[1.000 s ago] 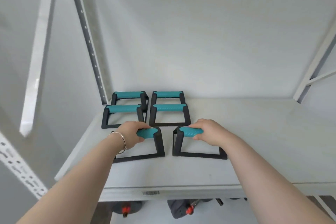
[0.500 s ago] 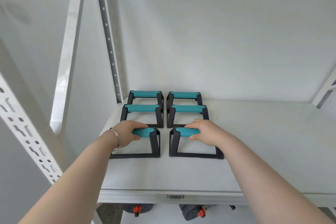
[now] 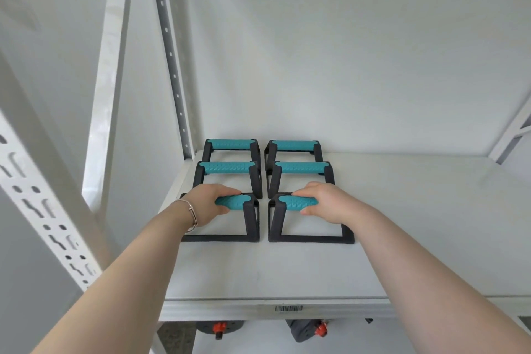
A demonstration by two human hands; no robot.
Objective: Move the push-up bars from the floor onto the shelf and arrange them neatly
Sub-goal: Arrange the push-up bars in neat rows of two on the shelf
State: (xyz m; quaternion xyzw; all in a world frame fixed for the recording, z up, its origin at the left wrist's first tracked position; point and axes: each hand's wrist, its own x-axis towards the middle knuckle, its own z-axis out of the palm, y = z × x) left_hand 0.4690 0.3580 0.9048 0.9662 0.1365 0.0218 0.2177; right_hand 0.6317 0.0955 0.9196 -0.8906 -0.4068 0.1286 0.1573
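Our left hand (image 3: pixel 208 202) is wrapped around the teal grip of the front-left push-up bar (image 3: pixel 230 218), fingers over the top and thumb underneath, and our right hand (image 3: pixel 326 202) clasps the teal grip of the front-right push-up bar (image 3: pixel 309 221) the same way. Both bars stand upright with their black frames flat on the white shelf (image 3: pixel 287 273), side by side with a narrow gap between them. Just behind them stand the middle-left bar (image 3: pixel 227 168) and the middle-right bar (image 3: pixel 301 167), and behind those the back-left bar (image 3: pixel 231 144) and the back-right bar (image 3: pixel 293 146), close to the wall, so we see two columns of three with all grips running the same way. A thin bracelet (image 3: pixel 192 214) circles our left wrist. A perforated grey upright (image 3: pixel 169 52) rises at the shelf's back-left corner, and a slotted white post (image 3: pixel 43 210) stands nearer us on the left. A barcode label (image 3: pixel 288 308) sits on the shelf's front edge, and below it we glimpse dark items with orange parts (image 3: pixel 219 327), too hidden to identify.
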